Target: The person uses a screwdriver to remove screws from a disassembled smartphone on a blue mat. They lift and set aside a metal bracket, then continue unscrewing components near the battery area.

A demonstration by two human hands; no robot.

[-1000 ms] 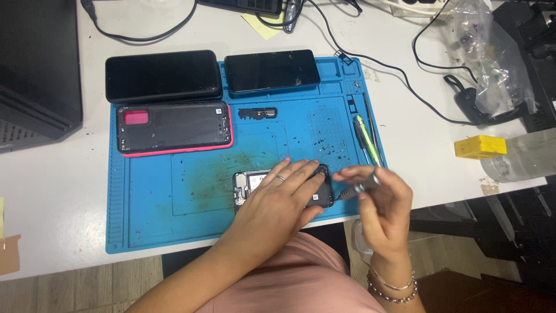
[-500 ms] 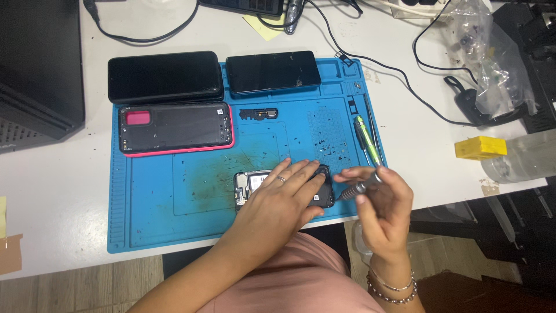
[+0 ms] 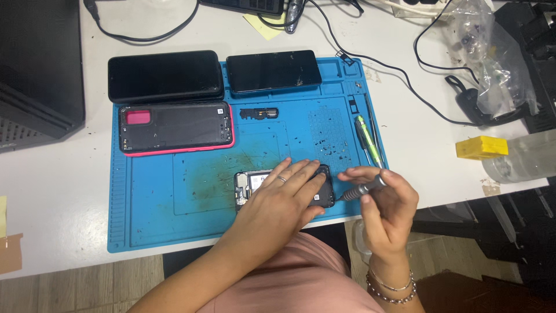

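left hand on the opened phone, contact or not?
Touching. The head view shows the left hand lying flat on the opened phone, palm and fingers covering its middle.

Ahead of my hands lie two dark phones (image 3: 165, 75) and a pink-rimmed back shell (image 3: 176, 128); right, maybe a yellow sponge (image 3: 480, 147).

A white worktable (image 3: 52, 191) stands over a wood-look plank floor (image 3: 69, 290) under even, bright light (no window in view), with a dark cabinet (image 3: 35, 69) at its left end and black cables (image 3: 399, 66) trailing across.
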